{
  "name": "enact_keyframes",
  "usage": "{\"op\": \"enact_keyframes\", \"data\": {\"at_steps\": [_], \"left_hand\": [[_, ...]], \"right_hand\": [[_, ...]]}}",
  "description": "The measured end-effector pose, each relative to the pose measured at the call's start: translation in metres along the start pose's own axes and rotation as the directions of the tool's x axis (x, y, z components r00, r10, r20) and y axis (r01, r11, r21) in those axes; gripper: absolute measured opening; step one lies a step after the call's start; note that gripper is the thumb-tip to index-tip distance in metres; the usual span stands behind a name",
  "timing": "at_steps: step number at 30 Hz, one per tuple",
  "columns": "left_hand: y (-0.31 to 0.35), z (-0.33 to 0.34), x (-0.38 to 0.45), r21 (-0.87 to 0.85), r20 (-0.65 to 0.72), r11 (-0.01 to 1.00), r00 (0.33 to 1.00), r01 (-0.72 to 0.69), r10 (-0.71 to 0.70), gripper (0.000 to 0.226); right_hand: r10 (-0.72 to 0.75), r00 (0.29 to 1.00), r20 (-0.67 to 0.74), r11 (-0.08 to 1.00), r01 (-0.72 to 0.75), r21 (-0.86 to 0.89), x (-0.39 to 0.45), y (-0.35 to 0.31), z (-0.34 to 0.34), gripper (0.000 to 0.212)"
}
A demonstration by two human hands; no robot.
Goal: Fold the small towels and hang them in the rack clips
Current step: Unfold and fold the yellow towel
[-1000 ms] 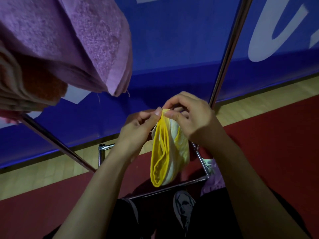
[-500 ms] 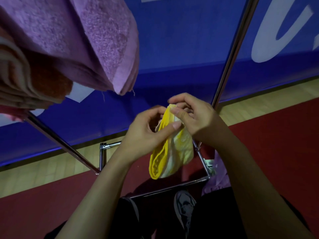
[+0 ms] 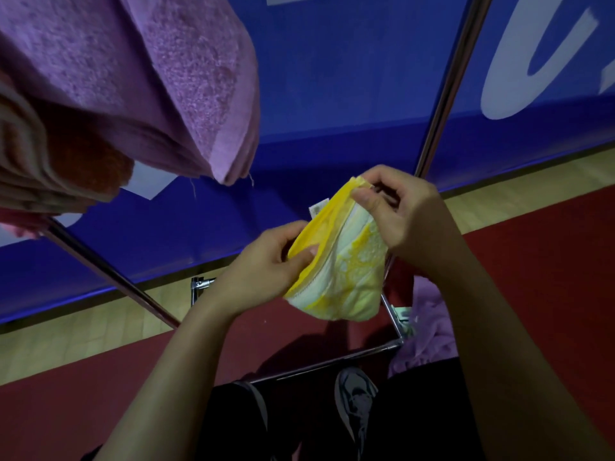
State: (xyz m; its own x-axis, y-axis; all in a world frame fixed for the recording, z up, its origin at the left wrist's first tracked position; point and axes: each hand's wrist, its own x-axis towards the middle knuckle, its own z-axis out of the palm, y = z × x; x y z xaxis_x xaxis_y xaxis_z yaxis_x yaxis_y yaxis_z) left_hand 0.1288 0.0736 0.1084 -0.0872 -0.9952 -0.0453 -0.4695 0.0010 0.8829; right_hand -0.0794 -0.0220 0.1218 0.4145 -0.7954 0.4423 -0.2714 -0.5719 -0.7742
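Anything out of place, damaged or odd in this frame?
Only small things. A loose thread dangles from the hanging purple towel, and another purple towel lies crumpled low beside the rack's base bar. The yellow towel looks intact.

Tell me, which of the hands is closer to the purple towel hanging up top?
The left hand, though it sits well below the purple towel. The right hand is farther to the right. Both hold the yellow towel.
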Motion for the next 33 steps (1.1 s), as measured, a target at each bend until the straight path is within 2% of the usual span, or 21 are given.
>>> {"op": "enact_keyframes", "data": {"at_steps": [3, 7, 12, 15, 17, 19, 20, 22, 24, 26, 30, 33], "left_hand": [[-0.011, 0.001, 0.001, 0.149, 0.009, 0.989, 1.0, -0.02, 0.019, 0.013], [-0.018, 0.0, 0.003, 0.223, 0.02, 0.966, 0.99, 0.129, -0.137, 0.012], [-0.014, -0.002, 0.003, 0.092, 0.075, 0.962, 0.961, 0.258, -0.265, 0.019], [-0.015, -0.002, 0.004, 0.126, 0.012, 0.952, 0.959, 0.278, -0.282, 0.02], [-0.017, 0.002, 0.003, 0.269, -0.075, 0.914, 0.952, 0.305, -0.296, 0.022], [-0.015, 0.01, 0.001, 0.54, -0.253, 0.78, 0.945, 0.316, -0.208, 0.028], [-0.013, 0.015, 0.0, 0.609, -0.338, 0.728, 0.933, 0.314, -0.121, 0.03], [-0.011, 0.02, 0.0, 0.611, -0.402, 0.756, 0.915, 0.236, 0.04, 0.031], [-0.012, 0.022, 0.002, 0.592, -0.357, 0.801, 0.92, 0.088, 0.163, 0.029], [-0.014, 0.024, 0.003, 0.605, -0.276, 0.796, 0.936, -0.007, 0.218, 0.022], [-0.022, 0.027, 0.003, 0.612, -0.041, 0.777, 0.975, -0.147, 0.217, 0.012], [-0.027, 0.027, 0.004, 0.593, 0.111, 0.776, 0.976, -0.216, 0.187, 0.022]], "right_hand": [[-0.015, 1.0, -0.015, 0.999, 0.014, -0.037, 0.0, 0.004, -0.004, 0.015], [0.005, 0.999, -0.038, 0.997, -0.007, -0.075, -0.002, 0.008, -0.007, 0.012], [0.035, 0.998, 0.043, 0.989, -0.028, -0.146, -0.005, 0.02, -0.011, 0.011], [0.065, 0.994, 0.09, 0.988, -0.052, -0.144, -0.006, 0.021, -0.016, 0.008], [0.063, 0.991, 0.121, 0.988, -0.045, -0.149, -0.007, 0.021, -0.016, 0.01], [0.053, 0.985, 0.162, 0.987, -0.027, -0.159, -0.008, 0.02, -0.014, 0.012], [0.05, 0.983, 0.175, 0.987, -0.022, -0.16, -0.008, 0.021, -0.013, 0.012], [0.047, 0.985, 0.164, 0.988, -0.022, -0.15, -0.008, 0.02, -0.013, 0.011], [0.036, 0.992, 0.122, 0.987, -0.016, -0.157, -0.007, 0.018, -0.016, 0.009], [0.029, 0.995, 0.095, 0.986, -0.013, -0.165, -0.006, 0.016, -0.02, 0.008], [0.038, 0.993, 0.109, 0.987, -0.02, -0.159, -0.007, 0.018, -0.023, 0.007], [0.036, 0.995, 0.094, 0.982, -0.018, -0.187, -0.007, 0.022, -0.025, 0.008]]}}
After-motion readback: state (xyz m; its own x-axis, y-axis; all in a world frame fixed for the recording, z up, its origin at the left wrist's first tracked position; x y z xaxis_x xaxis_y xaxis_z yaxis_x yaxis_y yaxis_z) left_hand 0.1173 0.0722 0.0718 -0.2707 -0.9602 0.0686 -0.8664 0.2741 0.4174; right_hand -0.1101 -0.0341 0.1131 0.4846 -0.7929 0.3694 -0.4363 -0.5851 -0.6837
